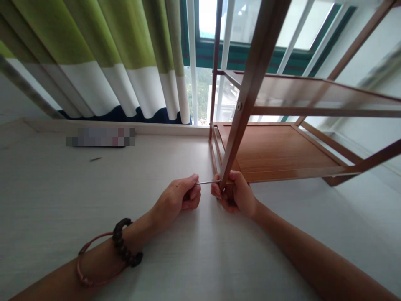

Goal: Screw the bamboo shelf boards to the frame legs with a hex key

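Observation:
A brown wooden shelf rack (291,146) stands upright on the pale surface, its front left leg leaning across my view. Pinched between the thumb and fingers of my left hand (180,194) is a thin metal hex key (207,182). The key's far end meets the lower part of that leg from the left; the fastener there is too small to make out. My right hand (236,194) wraps round the bottom of the same leg, by the lowest shelf board's corner. A beaded bracelet and a reddish cord circle my left wrist.
A small thin dark piece (95,159) lies on the pale surface at left. Behind it a blurred-out flat object (100,137) rests near the ledge. Green and white curtains (125,75) hang before a barred window (244,46).

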`<state>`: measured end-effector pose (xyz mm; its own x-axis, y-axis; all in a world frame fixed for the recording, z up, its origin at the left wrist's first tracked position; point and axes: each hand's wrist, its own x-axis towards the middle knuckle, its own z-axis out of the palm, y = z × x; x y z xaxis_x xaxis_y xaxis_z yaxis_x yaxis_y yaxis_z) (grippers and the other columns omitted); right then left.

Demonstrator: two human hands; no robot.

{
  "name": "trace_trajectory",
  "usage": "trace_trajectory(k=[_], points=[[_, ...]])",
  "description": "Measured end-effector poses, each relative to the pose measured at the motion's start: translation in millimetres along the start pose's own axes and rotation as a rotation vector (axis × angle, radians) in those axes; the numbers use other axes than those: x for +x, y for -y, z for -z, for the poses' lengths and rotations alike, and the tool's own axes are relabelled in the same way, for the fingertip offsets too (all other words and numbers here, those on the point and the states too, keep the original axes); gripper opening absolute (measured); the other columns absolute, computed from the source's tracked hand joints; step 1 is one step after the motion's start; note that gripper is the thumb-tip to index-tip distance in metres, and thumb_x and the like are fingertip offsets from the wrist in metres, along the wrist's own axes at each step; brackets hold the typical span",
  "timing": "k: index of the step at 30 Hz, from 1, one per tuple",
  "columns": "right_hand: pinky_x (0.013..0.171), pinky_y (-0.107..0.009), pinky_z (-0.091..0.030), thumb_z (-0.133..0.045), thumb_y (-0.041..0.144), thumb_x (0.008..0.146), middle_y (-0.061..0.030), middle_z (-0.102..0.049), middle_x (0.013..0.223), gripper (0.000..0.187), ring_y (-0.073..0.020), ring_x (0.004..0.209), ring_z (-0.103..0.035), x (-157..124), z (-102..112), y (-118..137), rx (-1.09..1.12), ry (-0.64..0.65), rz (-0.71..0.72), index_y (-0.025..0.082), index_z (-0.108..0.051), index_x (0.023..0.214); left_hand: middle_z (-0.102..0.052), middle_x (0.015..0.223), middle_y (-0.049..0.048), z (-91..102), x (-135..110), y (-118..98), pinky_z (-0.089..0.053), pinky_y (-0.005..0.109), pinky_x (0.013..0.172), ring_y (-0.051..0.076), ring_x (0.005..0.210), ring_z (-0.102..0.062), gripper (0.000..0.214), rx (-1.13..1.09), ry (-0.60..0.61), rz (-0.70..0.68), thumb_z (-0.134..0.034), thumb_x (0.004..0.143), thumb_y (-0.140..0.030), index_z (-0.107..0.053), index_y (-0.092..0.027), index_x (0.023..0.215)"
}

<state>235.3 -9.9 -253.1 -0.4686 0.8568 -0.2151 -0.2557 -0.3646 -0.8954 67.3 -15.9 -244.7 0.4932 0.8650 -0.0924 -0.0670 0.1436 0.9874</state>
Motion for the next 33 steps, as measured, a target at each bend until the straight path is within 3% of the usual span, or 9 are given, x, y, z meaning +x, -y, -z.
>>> trace_trajectory(k=[4,8,12,16,19,23,27,33], points=[[0.023,-0.017,-0.011,-0.030,0.053,0.076,0.0030,-0.046,0.053,0.042,-0.0035,0.024,-0.029,-1.4,5.3,-0.9,-0.034,0.037,0.031,0.015,-0.044,0.064,-0.028,0.039,-0.0061,-1.3,0.0,-1.2,-0.020,0.023,0.043,0.007,0.040,-0.024,0.041,-0.018,0.005,-0.018,-0.029,0.088,-0.041,-0.037,-0.017,0.055],[0.025,-0.018,-0.013,-0.033,0.056,0.078,0.0009,-0.056,0.063,0.045,-0.0041,0.025,-0.033,-4.1,8.8,-1.8,-0.056,0.047,0.072,0.016,-0.051,0.084,-0.028,0.040,-0.0066,-2.0,0.2,-2.5,-0.019,0.022,0.042,0.007,0.040,-0.023,0.042,-0.041,0.003,-0.014,-0.029,0.087,-0.046,-0.041,-0.017,0.059],[0.029,-0.017,-0.017,-0.040,0.055,0.075,-0.0017,-0.058,0.070,0.044,-0.0035,0.035,-0.032,-6.3,8.5,-3.3,0.051,-0.178,0.225,0.015,-0.055,0.087,-0.025,0.040,-0.0077,-1.4,1.6,-0.9,-0.017,0.020,0.040,0.006,0.038,-0.022,0.044,-0.089,-0.010,0.007,-0.035,0.084,-0.052,-0.039,-0.017,0.058],[0.032,-0.017,-0.026,-0.035,0.054,0.076,-0.0043,-0.060,0.075,0.044,-0.0116,0.052,-0.048,-9.1,11.9,-0.4,0.176,-0.356,0.396,0.018,-0.055,0.091,-0.026,0.040,-0.0076,-0.7,3.0,1.1,-0.016,0.020,0.039,0.005,0.038,-0.022,0.046,-0.102,-0.020,0.019,-0.037,0.081,-0.056,-0.037,-0.017,0.057],[0.032,-0.018,-0.029,-0.029,0.059,0.077,-0.0082,-0.062,0.082,0.053,-0.0162,0.061,-0.055,-11.7,17.2,5.1,0.179,-0.273,0.360,0.018,-0.053,0.101,-0.026,0.039,-0.0077,-1.0,3.1,1.4,-0.016,0.019,0.039,0.005,0.038,-0.022,0.046,-0.100,-0.031,0.010,-0.039,0.081,-0.056,-0.037,-0.017,0.056],[0.035,-0.021,-0.039,-0.019,0.065,0.077,-0.0162,-0.061,0.093,0.067,-0.0235,0.080,-0.057,-13.5,23.1,12.4,0.106,-0.013,0.216,0.013,-0.053,0.103,-0.027,0.039,-0.0076,-2.3,2.6,0.3,-0.017,0.020,0.039,0.005,0.037,-0.023,0.046,-0.095,-0.024,0.002,-0.038,0.082,-0.055,-0.037,-0.017,0.056],[0.038,-0.025,-0.044,-0.016,0.061,0.079,-0.0167,-0.060,0.087,0.069,-0.0245,0.082,-0.055,-11.5,22.5,14.4,0.082,0.181,0.141,0.009,-0.056,0.100,-0.026,0.039,-0.0077,-3.8,2.0,-1.4,-0.016,0.020,0.039,0.004,0.037,-0.022,0.045,-0.083,-0.035,-0.002,-0.038,0.082,-0.053,-0.035,-0.017,0.056],[0.035,-0.021,-0.036,-0.026,0.038,0.078,-0.0076,-0.054,0.069,0.052,-0.0164,0.061,-0.048,-5.1,13.3,7.1,0.199,0.152,0.203,0.011,-0.049,0.116,-0.028,0.039,-0.0071,-3.8,2.7,-1.5,-0.017,0.020,0.040,0.005,0.038,-0.023,0.045,-0.053,-0.033,-0.017,-0.037,0.082,-0.053,-0.035,-0.017,0.056]])
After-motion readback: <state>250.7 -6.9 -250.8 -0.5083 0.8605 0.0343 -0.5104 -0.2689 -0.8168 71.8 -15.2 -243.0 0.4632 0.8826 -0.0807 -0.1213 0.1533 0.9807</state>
